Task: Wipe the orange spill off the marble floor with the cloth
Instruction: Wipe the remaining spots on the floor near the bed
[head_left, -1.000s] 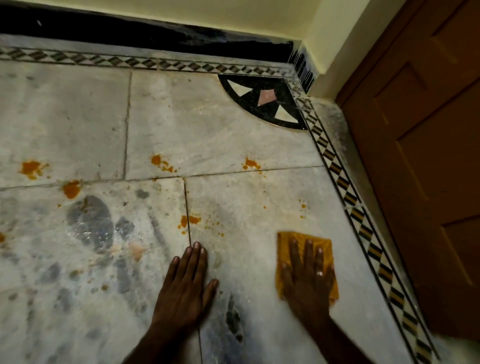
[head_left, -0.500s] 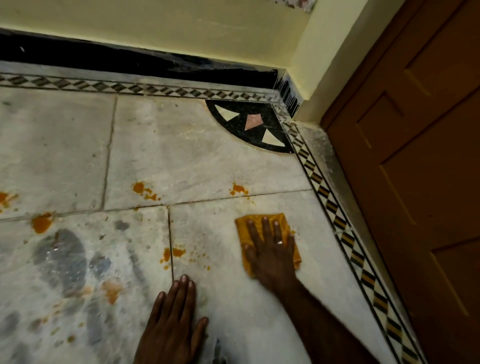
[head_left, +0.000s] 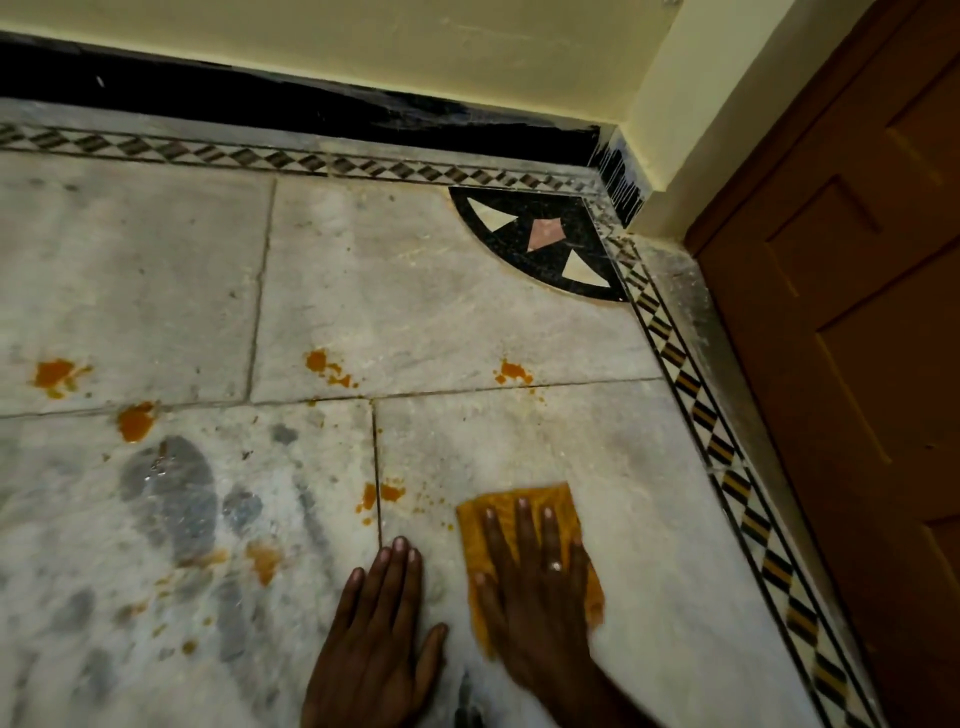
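A yellow-orange cloth (head_left: 498, 512) lies flat on the grey-white marble floor (head_left: 415, 291). My right hand (head_left: 540, 597), a ring on one finger, presses down on it with fingers spread. My left hand (head_left: 379, 639) rests flat on the bare floor just left of the cloth, holding nothing. Orange spill spots are scattered on the tiles: one at the tile joint (head_left: 382, 493) just left of the cloth, one further off (head_left: 511, 371), one in the middle (head_left: 324, 366), two at the left (head_left: 54, 374) (head_left: 135, 421), and smears at the lower left (head_left: 262, 561).
A brown wooden door (head_left: 857, 364) stands at the right behind a patterned border strip (head_left: 722, 447). A black skirting (head_left: 291, 109) and yellow wall run along the back. A black corner inlay (head_left: 545, 244) sits in the far corner. Wet dark patches (head_left: 171, 493) mark the left tile.
My right hand has pulled the cloth back toward me from its far reach, ending close beside my left hand. The left hand stays planted on the floor.
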